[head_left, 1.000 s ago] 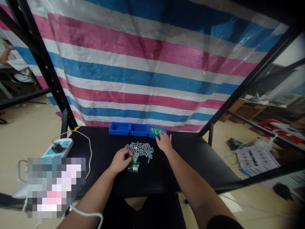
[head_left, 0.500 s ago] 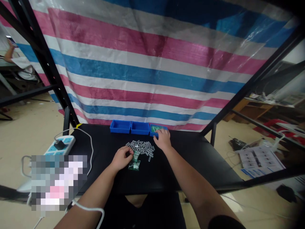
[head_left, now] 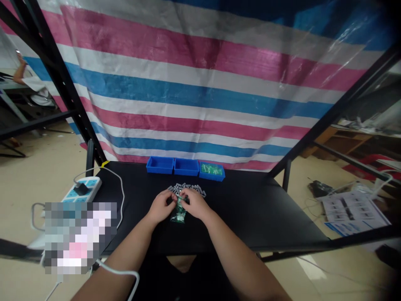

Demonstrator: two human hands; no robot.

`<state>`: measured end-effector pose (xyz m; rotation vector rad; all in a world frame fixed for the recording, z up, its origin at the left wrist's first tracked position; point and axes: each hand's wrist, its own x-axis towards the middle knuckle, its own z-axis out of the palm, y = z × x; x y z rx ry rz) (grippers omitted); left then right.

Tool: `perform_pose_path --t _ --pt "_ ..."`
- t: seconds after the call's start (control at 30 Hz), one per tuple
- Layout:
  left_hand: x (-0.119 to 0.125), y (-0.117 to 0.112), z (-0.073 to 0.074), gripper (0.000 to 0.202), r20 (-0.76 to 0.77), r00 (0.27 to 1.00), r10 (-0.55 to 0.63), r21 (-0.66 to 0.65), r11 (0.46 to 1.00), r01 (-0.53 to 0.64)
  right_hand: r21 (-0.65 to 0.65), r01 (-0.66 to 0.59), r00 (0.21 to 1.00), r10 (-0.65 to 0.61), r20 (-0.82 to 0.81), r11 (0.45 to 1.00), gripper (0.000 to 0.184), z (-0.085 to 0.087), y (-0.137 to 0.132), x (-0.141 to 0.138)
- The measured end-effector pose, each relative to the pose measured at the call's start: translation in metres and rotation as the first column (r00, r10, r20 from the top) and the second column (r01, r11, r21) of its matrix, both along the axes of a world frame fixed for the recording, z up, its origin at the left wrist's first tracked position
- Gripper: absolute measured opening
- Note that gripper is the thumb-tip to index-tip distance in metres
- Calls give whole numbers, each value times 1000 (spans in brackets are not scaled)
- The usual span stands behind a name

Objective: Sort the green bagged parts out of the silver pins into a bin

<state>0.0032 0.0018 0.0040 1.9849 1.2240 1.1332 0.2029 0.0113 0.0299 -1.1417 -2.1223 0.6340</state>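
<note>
In the head view, my left hand (head_left: 161,206) is closed, its thumb and fingertips pinched at the left edge of a small clear-and-green packet. My right hand (head_left: 197,204) meets it from the other side, fingers curled at the top of the same packet. Below the fingertips lies a green packet (head_left: 178,217) on the black table; whether it is joined to the upper one I cannot tell. Just beyond both hands is a pile of short grey metallic cylinders (head_left: 188,187), partly hidden by my fingers.
Along the back stand three blue bins: a left bin (head_left: 160,170), a middle bin (head_left: 186,172) and a right bin (head_left: 212,177) holding green packets. A white power strip (head_left: 90,184) with cables lies at the left. Behind hangs a striped sheet (head_left: 200,96). A person's arm (head_left: 20,73) shows far left.
My right hand has left the right blue bin and come back toward me, to the packet beside my left hand. The left hand has stayed nearly in place. The view has shifted slightly.
</note>
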Motion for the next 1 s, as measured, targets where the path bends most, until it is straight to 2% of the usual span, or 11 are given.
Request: perform_pose_path --t 0.1,0.17,0.3,0.4,0.5,0.57,0.67,0.8,0.87,0.93,1.0 --pt "0 2 -2 11 79 995 68 -5 998 -68 -78 34 959 -54 -278 996 24 -14 3 5" --pt "-1 4 -4 11 109 988 108 -15 994 -107 -120 78 876 -126 -466 990 23 -22 6 13" --pt "-1 6 -6 10 81 993 90 -40 995 -87 -246 245 553 -344 -759 938 27 -32 15 41" --pt "0 6 -7 10 45 998 49 -52 998 -46 -318 318 285 -411 -866 893 27 -36 24 64" --pt "0 5 -7 9 22 999 34 -53 998 -33 -354 428 183 -464 -867 831 28 -41 30 80" --pt "0 5 -6 9 12 999 39 -54 998 -39 -317 540 226 -497 -838 780 28 -41 36 88" --pt "0 5 -6 9 10 999 46 -59 997 -45 -144 690 363 -512 -779 709 30 -34 50 105" --pt "-1 5 -7 11 12 999 40 -54 998 -40 118 753 584 -575 -573 648 30 -3 79 135" --pt "-1 6 -8 11 14 999 37 -48 998 -36 292 719 689 -590 -421 631 27 14 91 147" --pt "-1 6 -10 11 21 999 33 -45 998 -32 440 615 784 -569 -250 654 26 27 99 154" --pt "-2 6 -11 11 27 999 27 -46 999 -25 500 521 822 -564 -76 692 26 33 102 158"
